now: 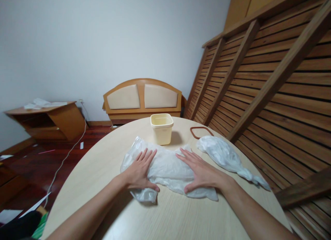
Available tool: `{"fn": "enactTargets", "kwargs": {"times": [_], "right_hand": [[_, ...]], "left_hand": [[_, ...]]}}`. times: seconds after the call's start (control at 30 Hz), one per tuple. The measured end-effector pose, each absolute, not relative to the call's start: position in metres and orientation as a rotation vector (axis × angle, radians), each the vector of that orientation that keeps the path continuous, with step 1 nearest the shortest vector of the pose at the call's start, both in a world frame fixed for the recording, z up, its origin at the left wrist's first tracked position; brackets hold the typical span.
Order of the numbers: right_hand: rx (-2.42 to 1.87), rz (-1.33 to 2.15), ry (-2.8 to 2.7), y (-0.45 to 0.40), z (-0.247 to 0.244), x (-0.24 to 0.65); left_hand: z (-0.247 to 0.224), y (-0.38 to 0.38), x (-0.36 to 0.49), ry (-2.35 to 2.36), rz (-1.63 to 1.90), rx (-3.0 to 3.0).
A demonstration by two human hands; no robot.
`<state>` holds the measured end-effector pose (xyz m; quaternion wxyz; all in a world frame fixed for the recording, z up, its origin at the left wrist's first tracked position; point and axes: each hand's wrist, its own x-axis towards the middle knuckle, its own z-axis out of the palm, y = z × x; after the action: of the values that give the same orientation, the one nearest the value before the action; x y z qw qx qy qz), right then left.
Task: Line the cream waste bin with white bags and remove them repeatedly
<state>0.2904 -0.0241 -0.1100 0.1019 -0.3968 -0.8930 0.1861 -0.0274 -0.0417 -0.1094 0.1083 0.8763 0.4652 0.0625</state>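
Note:
A crumpled white plastic bag (169,166) lies spread on the round table in front of me. My left hand (141,169) presses flat on its left part, fingers spread and thumb pointing inward. On the right part rests my right hand (200,169), also open with its fingers apart. Just behind the bag stands a cream plastic bin (162,131), upright and open at the top. To the right of my right hand lies a second white plastic bag (223,153), bunched up with a twisted end. A brown rounded frame (201,127) lies flat near the table's far right edge.
The pale round table (88,185) fills the foreground. A slatted wooden panel (258,105) leans close along its right side. Behind stands a headboard (142,95) against the wall. At left are a low wooden cabinet (60,121) and a white cable (66,157) on the floor.

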Motion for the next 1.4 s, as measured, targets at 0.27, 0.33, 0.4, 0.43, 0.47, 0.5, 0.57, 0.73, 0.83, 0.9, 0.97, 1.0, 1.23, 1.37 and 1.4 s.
{"fn": "enactTargets", "kwargs": {"times": [0.27,0.33,0.4,0.43,0.47,0.5,0.57,0.73,0.83,0.9,0.97,1.0,1.23,1.37,1.4], "right_hand": [[-1.201,0.465,-2.577,-0.023,-0.109,0.295],[-1.183,0.417,-2.567,-0.022,-0.106,0.296],[-1.171,0.373,-2.563,-0.021,-0.104,0.296],[-1.166,0.35,-2.559,-0.02,-0.103,0.297],[-1.158,0.333,-2.554,-0.02,-0.102,0.297],[-1.143,0.328,-2.553,-0.02,-0.1,0.298],[-1.112,0.362,-2.549,-0.02,-0.098,0.3],[-1.11,0.555,-2.437,-0.021,-0.094,0.304],[-1.076,0.618,-2.357,-0.019,-0.095,0.305],[-1.063,0.645,-2.302,-0.019,-0.097,0.305],[-1.063,0.682,-2.24,-0.018,-0.098,0.305],[-1.062,0.701,-2.206,-0.018,-0.098,0.305],[-1.035,0.839,-1.916,-0.014,-0.1,0.303],[-0.99,0.826,-1.828,-0.009,-0.103,0.301],[-0.983,0.793,-1.8,-0.008,-0.104,0.3]], "left_hand": [[-0.099,-0.041,-0.035,1.429,0.18,2.641],[-0.093,-0.041,-0.036,1.374,0.177,2.672],[-0.089,-0.04,-0.04,1.295,0.225,2.69],[-0.088,-0.039,-0.042,1.258,0.262,2.692],[-0.088,-0.038,-0.045,1.222,0.295,2.688],[-0.087,-0.036,-0.047,1.181,0.313,2.678],[-0.086,-0.034,-0.052,1.094,0.316,2.632],[-0.082,-0.034,-0.056,1.019,0.435,2.265],[-0.08,-0.034,-0.059,1.039,0.561,1.931],[-0.078,-0.034,-0.062,1.008,0.684,1.772],[-0.076,-0.034,-0.066,0.994,0.804,1.661],[-0.075,-0.033,-0.067,1.008,0.86,1.618],[-0.077,-0.027,-0.065,1.21,1.149,1.319],[-0.076,-0.025,-0.058,1.192,1.219,1.214],[-0.074,-0.025,-0.057,1.164,1.242,1.218]]}}
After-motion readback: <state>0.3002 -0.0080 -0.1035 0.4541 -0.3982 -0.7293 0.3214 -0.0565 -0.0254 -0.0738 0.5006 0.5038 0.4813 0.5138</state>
